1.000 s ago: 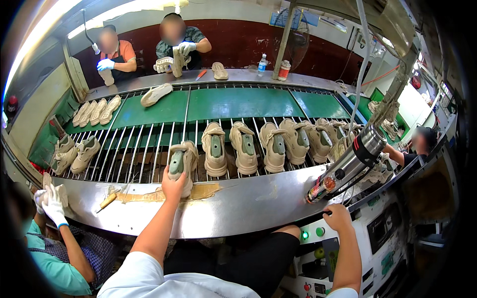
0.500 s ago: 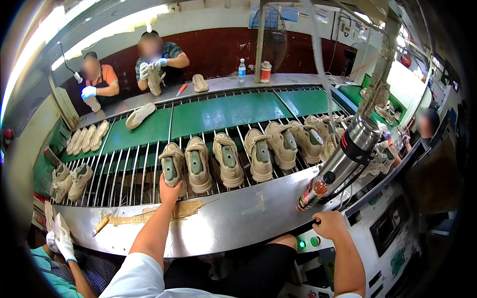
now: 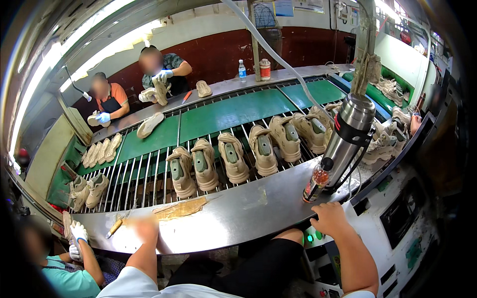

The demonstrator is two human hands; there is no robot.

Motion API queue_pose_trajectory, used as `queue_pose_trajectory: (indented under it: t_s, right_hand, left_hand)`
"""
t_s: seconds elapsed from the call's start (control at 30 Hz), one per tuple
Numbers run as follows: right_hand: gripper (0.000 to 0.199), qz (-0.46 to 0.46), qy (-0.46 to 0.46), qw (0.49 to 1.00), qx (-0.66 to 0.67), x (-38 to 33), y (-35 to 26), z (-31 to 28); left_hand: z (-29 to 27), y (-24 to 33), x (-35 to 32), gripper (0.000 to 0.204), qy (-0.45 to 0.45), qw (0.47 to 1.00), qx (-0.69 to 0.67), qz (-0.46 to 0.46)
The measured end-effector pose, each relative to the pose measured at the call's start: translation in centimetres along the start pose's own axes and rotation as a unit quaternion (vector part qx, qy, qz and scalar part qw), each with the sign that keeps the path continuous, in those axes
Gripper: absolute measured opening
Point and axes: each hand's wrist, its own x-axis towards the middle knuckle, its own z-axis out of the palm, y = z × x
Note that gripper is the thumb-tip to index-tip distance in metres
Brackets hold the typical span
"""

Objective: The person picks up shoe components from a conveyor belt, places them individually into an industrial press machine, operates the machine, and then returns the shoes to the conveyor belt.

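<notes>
My left hand [image 3: 144, 228] is smeared by motion over the metal ledge [image 3: 233, 211], beside a small yellow-handled tool [image 3: 115, 227]. Its fingers cannot be read, and no shoe shows in it. My right hand [image 3: 332, 218] is closed, its fingers curled at the corner of a white control box [image 3: 360, 226], above a lit green button [image 3: 310, 238]. Whatever lies under those fingers is hidden. Beyond the ledge, several beige sneakers [image 3: 233, 159] stand in a row on the roller conveyor [image 3: 149, 174], heels toward me. The leftmost sneaker [image 3: 182, 174] stands free of my hand.
A steel flask [image 3: 353, 129] and a bottle with red contents [image 3: 317, 184] stand at the ledge's right. Loose soles [image 3: 103, 150] and two sneakers [image 3: 97, 189] lie left. Gloved co-workers handle shoes across the green belt [image 3: 223, 114]; another person [image 3: 69, 275] sits at lower left.
My left hand has let go of the leftmost sneaker and drawn back toward me, down to the ledge. My right hand stays near the box corner. The view has shifted slightly.
</notes>
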Motion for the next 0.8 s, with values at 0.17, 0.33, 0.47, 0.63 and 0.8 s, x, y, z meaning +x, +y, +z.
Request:
queue_pose_trajectory:
  t_s: [0.17, 0.33, 0.47, 0.63, 0.8]
  right_hand:
    - [0.033, -0.02, -0.011, 0.999, 0.025, 0.8, -1.0, -0.6]
    - [0.034, -0.002, 0.003, 1.0, 0.011, -0.4, -0.1, -0.4]
    - [0.032, -0.017, 0.018, 0.999, 0.029, 0.1, -0.6, -0.2]
    - [0.031, -0.027, 0.044, 0.998, 0.025, 0.1, -0.6, 0.0]
    - [0.031, -0.03, 0.053, 0.997, 0.042, 0.2, -0.5, 0.2]
  left_hand:
    - [4.5, -6.5, 1.0, 0.024, 0.149, 0.98, 0.134, 0.013]
    - [-3.8, 3.3, -2.6, 0.021, 0.124, 0.979, -0.149, -0.068]
    - [-7.4, 2.4, -2.7, 0.016, 0.116, 0.992, 0.041, -0.001]
    - [-9.0, 3.6, -3.1, 0.015, 0.086, 0.995, 0.019, -0.049]
    - [-8.6, 3.3, -3.1, 0.016, 0.119, 0.992, 0.015, -0.033]
